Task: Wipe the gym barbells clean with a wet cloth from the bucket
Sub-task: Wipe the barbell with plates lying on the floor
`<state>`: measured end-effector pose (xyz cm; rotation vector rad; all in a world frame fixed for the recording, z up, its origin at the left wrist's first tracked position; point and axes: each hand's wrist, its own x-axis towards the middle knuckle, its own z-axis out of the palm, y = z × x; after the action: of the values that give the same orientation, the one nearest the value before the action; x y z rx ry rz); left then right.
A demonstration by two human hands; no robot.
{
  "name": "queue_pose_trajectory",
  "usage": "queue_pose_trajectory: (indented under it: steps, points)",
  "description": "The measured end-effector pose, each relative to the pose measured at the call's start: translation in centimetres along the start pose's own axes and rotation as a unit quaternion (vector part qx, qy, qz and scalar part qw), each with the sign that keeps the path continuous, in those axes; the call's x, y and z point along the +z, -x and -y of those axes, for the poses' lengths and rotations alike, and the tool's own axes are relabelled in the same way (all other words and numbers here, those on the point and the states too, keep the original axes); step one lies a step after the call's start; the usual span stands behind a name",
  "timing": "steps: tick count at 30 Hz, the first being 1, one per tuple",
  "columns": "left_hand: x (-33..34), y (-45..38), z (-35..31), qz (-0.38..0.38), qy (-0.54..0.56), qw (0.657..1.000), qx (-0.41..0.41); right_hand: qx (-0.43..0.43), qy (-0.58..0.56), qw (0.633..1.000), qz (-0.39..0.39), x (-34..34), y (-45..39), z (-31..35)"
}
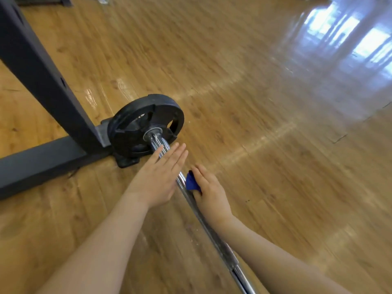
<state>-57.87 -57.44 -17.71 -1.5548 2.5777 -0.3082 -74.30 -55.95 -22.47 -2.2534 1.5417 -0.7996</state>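
A chrome barbell bar (214,234) runs from the lower right up to a black weight plate (146,124) resting on the wooden floor. My left hand (158,177) hovers flat over the bar near the plate, fingers straight and together, holding nothing. My right hand (209,190) is closed around the bar just below it, pressing a blue cloth (192,182) against the metal. Only a small fold of the cloth shows between my fingers and the bar. No bucket is in view.
A dark metal rack frame (44,81) slants down from the upper left to a base beam (42,160) right beside the plate. Glossy wood floor (275,102) stretches to the right with window glare at the upper right.
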Motion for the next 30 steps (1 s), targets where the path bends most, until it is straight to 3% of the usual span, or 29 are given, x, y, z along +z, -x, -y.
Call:
queue_pose_trajectory:
  steps: [2, 6, 14, 21, 24, 30]
  points:
    - [0.3, 0.2, 1.6, 0.016, -0.024, 1.000, -0.008, 0.058, -0.033, 0.998, 0.008, 1.5, -1.5, 0.8]
    - [0.5, 0.6, 3.4, 0.073, -0.065, 0.995, 0.030, 0.089, -0.044, 0.995, -0.005, 3.8, -2.4, 1.6]
    - [1.2, 0.8, 4.9, 0.072, -0.058, 0.995, 0.037, 0.076, -0.013, 0.996, -0.046, 4.9, -1.6, 2.2]
    - [2.6, -1.6, 5.2, 0.075, -0.038, 0.996, 0.039, 0.055, 0.024, 0.998, 0.003, 4.1, -3.3, 2.2]
    - [2.7, -2.3, 5.1, 0.075, -0.025, 0.996, 0.041, 0.022, 0.024, 0.999, -0.012, 4.5, -4.8, 2.4]
    - [3.5, -2.8, 5.5, 0.086, -0.043, 0.994, 0.059, 0.035, 0.062, 0.997, -0.038, 5.3, -2.4, 1.5]
